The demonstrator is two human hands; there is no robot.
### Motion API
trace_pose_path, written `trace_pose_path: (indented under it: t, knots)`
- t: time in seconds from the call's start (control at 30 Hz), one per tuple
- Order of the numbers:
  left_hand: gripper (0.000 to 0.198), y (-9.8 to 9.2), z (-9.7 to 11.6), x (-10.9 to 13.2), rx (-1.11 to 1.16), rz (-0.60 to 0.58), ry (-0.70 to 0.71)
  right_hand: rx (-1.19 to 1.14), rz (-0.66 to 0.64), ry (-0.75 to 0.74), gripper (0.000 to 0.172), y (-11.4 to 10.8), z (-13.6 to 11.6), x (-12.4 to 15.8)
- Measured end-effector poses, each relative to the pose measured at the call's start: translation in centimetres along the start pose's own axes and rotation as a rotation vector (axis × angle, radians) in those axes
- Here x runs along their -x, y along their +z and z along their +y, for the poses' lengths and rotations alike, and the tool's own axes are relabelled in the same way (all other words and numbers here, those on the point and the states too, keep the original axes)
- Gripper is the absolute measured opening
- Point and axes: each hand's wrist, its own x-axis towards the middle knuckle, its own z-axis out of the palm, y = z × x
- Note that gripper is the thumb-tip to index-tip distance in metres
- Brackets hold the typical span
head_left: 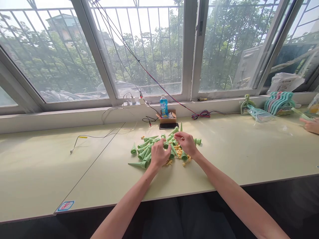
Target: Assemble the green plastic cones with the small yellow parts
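"Since my feed is just the head view, give me the fingers first."

"Left hand (pixel 159 153): thumb and index curled apart around a green piece (pixel 166 145) in the pile. Can't tell if they're clamped on it. Right hand (pixel 186 143): fingertips drawn in close above the pile, can't tell what, if anything, is between them."

"And the parts?"

"Green cones (pixel 144 154) heaped on the table (pixel 224 149), mostly under and left of the left hand. One upright cone (pixel 134 148) stands just left of the heap; another lies at its near edge, tip pointing left. Small yellow pieces (pixel 179 152) are scattered between and below the hands, mixed in with the green."

"Quick, surroundings."

"Behind the heap, a blue-labelled bottle (pixel 163 107) in an open cardboard box (pixel 168 121), dark flat slab (pixel 168 126) just in front. Coiled cable (pixel 201 114) to the right of that. Farther right I see hangers (pixel 278 103), and at the frame edge another person's hand (pixel 311 126) at a pale green item (pixel 300 114)."
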Motion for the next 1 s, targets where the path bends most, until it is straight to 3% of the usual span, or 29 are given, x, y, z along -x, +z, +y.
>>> trace_pose_path:
  t: [0.4, 1.0]
  knots:
    - [0.013, -0.09, 0.24, -0.20, 0.146, 0.075, 0.011, 0.024, 0.001, -0.015, 0.022, -0.10, -0.44, 0.04]
    - [0.014, -0.22, 0.44, -0.19, 0.184, 0.081, 0.017, 0.016, -0.012, -0.007, 0.019, 0.03, -0.27, 0.06]
